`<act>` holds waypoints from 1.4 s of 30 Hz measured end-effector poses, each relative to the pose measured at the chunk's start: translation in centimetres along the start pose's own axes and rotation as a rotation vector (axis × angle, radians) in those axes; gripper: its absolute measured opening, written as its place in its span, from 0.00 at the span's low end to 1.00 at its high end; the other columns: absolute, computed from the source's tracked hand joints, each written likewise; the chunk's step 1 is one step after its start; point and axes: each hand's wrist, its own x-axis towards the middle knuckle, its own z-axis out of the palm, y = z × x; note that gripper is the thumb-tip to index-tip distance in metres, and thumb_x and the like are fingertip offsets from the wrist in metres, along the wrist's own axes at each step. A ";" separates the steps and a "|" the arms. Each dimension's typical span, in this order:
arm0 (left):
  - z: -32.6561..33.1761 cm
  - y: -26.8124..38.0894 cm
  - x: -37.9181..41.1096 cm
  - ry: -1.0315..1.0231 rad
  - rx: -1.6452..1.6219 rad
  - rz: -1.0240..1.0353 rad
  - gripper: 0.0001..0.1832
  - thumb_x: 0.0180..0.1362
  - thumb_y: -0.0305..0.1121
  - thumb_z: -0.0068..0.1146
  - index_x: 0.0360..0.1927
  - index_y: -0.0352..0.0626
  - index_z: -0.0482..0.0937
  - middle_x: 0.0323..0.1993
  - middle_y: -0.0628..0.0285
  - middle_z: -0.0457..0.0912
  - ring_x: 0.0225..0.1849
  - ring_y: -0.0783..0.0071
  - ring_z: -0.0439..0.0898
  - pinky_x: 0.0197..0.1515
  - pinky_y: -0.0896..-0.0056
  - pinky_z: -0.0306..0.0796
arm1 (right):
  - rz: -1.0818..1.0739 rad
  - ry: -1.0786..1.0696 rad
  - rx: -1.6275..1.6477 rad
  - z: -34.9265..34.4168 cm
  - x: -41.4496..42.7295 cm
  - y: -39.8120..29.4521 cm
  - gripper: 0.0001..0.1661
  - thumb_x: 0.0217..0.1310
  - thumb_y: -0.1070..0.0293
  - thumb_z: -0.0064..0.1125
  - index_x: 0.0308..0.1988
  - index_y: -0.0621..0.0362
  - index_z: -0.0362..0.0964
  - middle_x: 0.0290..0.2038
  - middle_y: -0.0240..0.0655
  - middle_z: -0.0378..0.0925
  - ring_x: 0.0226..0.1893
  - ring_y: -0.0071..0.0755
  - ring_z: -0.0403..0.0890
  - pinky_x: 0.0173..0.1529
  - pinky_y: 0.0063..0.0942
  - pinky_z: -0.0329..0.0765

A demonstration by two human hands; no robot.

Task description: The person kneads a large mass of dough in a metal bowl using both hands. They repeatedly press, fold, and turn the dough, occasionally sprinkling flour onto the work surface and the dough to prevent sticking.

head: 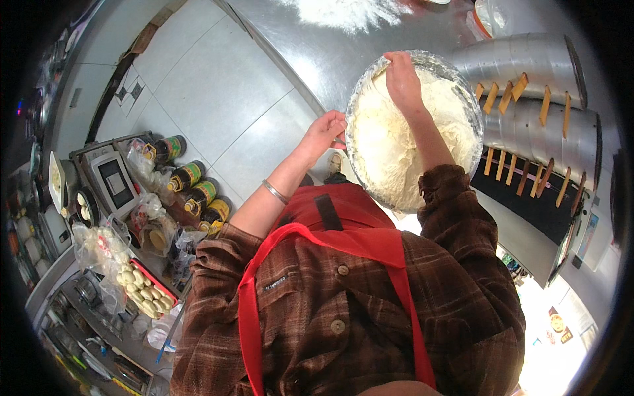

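A large round metal basin (478, 133), its rim dusted with flour, holds a mass of pale, soft dough (386, 148). My left hand (324, 132) is at the basin's left rim, its fingers curled against the edge; a metal bangle sits on that wrist. My right hand (403, 81) reaches across the dough to the far rim, its fingertips bent at the edge; what they grip there is hidden. White flour (346, 12) lies spread on the steel worktop (317, 59) beyond the basin.
Two ribbed metal cylinders (520, 59) with wooden slats stand at the right. Several dark bottles with yellow caps (188, 175), plastic bags, a scale-like device (114, 180) and a red tray of pale oval pieces (153, 282) are at the left. The worktop's edge runs beside the tiled floor (208, 84).
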 end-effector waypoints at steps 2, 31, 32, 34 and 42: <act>0.1 0.1 0.0 0.006 -0.002 -0.005 0.11 0.59 0.33 0.43 0.42 0.39 0.67 0.27 0.68 0.70 0.30 0.81 0.71 0.33 0.78 0.73 | -0.032 -0.032 0.003 0.3 -0.4 -0.6 0.15 0.49 0.78 0.42 0.41 0.61 0.66 0.42 0.43 0.66 0.44 0.46 0.69 0.47 0.35 0.67; 0.8 0.6 -0.6 0.072 0.080 -0.019 0.12 0.60 0.37 0.43 0.42 0.41 0.69 0.30 0.69 0.73 0.32 0.82 0.71 0.35 0.78 0.71 | -0.259 -0.418 0.046 -5.1 -10.6 -1.2 0.14 0.46 0.80 0.42 0.31 0.54 0.72 0.37 0.36 0.72 0.43 0.37 0.71 0.58 0.36 0.59; 0.7 0.6 -0.5 0.071 0.085 -0.014 0.12 0.60 0.37 0.43 0.42 0.41 0.69 0.30 0.69 0.73 0.32 0.82 0.71 0.35 0.78 0.71 | -0.221 -0.367 -0.014 -5.1 -10.4 -0.8 0.13 0.48 0.78 0.44 0.32 0.52 0.74 0.42 0.33 0.72 0.46 0.34 0.70 0.58 0.38 0.59; 0.7 0.3 -0.5 0.068 0.082 -0.008 0.12 0.60 0.37 0.43 0.42 0.42 0.69 0.29 0.69 0.73 0.32 0.82 0.71 0.34 0.78 0.71 | -0.233 -0.249 -0.043 -5.1 -8.7 -0.8 0.12 0.50 0.74 0.45 0.35 0.51 0.74 0.45 0.33 0.70 0.49 0.34 0.68 0.58 0.39 0.58; 0.8 0.0 -0.3 0.089 0.054 -0.006 0.12 0.59 0.37 0.45 0.41 0.41 0.69 0.29 0.69 0.72 0.32 0.82 0.71 0.33 0.78 0.71 | -0.301 -0.521 -0.116 -1.8 -6.8 -1.5 0.14 0.56 0.63 0.47 0.44 0.49 0.70 0.51 0.34 0.66 0.56 0.32 0.61 0.62 0.38 0.51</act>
